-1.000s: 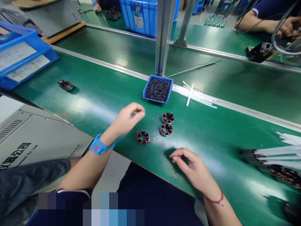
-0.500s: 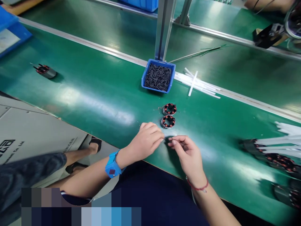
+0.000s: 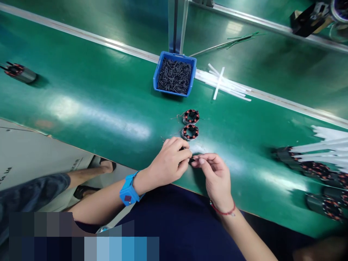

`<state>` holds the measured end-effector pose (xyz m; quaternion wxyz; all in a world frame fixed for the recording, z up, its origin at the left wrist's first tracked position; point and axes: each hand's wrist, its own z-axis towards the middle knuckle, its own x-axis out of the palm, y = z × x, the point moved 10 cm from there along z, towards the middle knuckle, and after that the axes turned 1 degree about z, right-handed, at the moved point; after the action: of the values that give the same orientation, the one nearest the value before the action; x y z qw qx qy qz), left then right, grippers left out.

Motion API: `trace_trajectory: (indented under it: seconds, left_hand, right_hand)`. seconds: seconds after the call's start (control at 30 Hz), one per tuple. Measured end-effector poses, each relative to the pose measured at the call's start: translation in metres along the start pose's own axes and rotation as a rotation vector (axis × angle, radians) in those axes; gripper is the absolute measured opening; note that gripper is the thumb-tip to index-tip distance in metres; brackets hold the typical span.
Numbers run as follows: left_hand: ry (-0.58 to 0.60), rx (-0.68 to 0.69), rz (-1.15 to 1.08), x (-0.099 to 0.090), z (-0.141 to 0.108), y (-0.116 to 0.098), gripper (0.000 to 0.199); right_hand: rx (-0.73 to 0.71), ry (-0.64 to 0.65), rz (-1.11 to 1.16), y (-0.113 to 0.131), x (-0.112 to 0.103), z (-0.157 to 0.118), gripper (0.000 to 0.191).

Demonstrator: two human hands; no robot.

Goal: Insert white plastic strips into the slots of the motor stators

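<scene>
My left hand [image 3: 174,159], with a blue wristband, is closed in a pinch just in front of two motor stators. What it grips is mostly hidden by the fingers. My right hand [image 3: 216,172], with a red cord bracelet, pinches a small black tube [image 3: 192,160] against the left fingertips. The nearer stator [image 3: 190,132], a ring of copper windings with black insulation, stands just beyond the left fingers. Touching it from behind is the farther stator [image 3: 191,116], its thin wire ends sticking out to the left.
A blue bin [image 3: 175,74] full of short black tubes stands against a metal post [image 3: 176,27]. White strips [image 3: 225,85] lie right of it. Several more stators [image 3: 317,170] stand at the right, some with white strips in them. Another stator [image 3: 20,72] lies far left on the green table [image 3: 108,105].
My hands have come together, the right fingertips moving left until the black tube meets the left fingers. The view has shifted, so the bin and stators appear higher and further left.
</scene>
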<state>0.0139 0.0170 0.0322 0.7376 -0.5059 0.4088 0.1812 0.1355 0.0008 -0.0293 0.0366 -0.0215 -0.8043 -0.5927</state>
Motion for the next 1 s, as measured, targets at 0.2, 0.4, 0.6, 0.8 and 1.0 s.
trace_trajectory:
  seconds: [0.2, 0.4, 0.6, 0.8, 1.0]
  left_hand:
    - [-0.016, -0.01, -0.005, 0.0, 0.0, 0.0, 0.017]
    - [-0.03, -0.026, -0.009, 0.0, 0.0, 0.002, 0.015]
    - [-0.1, -0.055, -0.015, -0.001, 0.0, 0.001, 0.013]
    - [-0.124, -0.093, -0.022, -0.001, -0.007, -0.002, 0.011]
    - [-0.053, -0.058, 0.221, -0.008, -0.025, 0.002, 0.042]
  right_hand:
    - [-0.029, 0.028, -0.044, 0.002, 0.007, 0.0, 0.008]
    - [-0.087, 0.008, -0.291, 0.003, 0.007, -0.004, 0.011]
    - [-0.315, -0.052, -0.521, 0.022, 0.014, -0.007, 0.008]
    - [-0.54, -0.123, -0.732, 0.043, 0.022, -0.011, 0.009]
    - [0.147, 0.17, -0.136, -0.01, 0.01, -0.001, 0.03]
